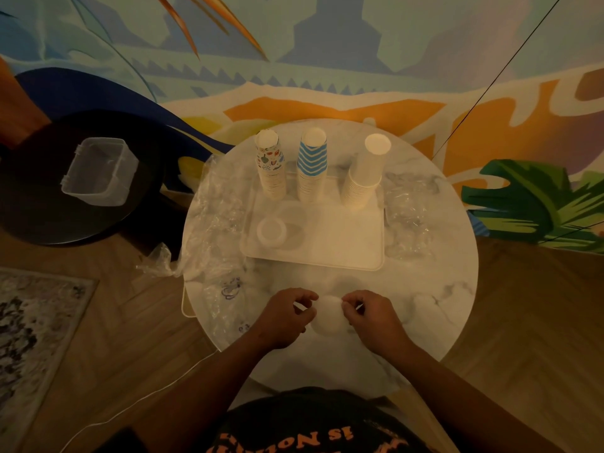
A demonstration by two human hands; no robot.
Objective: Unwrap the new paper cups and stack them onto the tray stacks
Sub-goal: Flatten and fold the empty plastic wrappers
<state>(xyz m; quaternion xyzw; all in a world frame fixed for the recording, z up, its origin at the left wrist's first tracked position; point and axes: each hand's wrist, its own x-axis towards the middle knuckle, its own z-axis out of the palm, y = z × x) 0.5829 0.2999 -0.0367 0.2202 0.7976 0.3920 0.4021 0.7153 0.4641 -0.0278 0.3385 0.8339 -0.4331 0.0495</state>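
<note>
On the round marble table (441, 289) lies a white tray (343, 243). Three cup stacks stand along its far side: a patterned stack (270, 165), a blue zigzag stack (312, 165) and a plain white stack (366, 171). A short white stack of cups (272, 231) sits at the tray's near left. Near the table's front edge stands a white wrapped bundle of cups (327, 313). My left hand (287, 317) and my right hand (369, 317) pinch it from either side at the top.
Crumpled clear plastic wrap (212, 230) covers the table's left side and hangs over its edge; more wrap (405, 210) lies right of the tray. A clear plastic box (98, 171) rests on a black round side table (39, 197) to the left. A white cable (137, 400) runs across the wooden floor.
</note>
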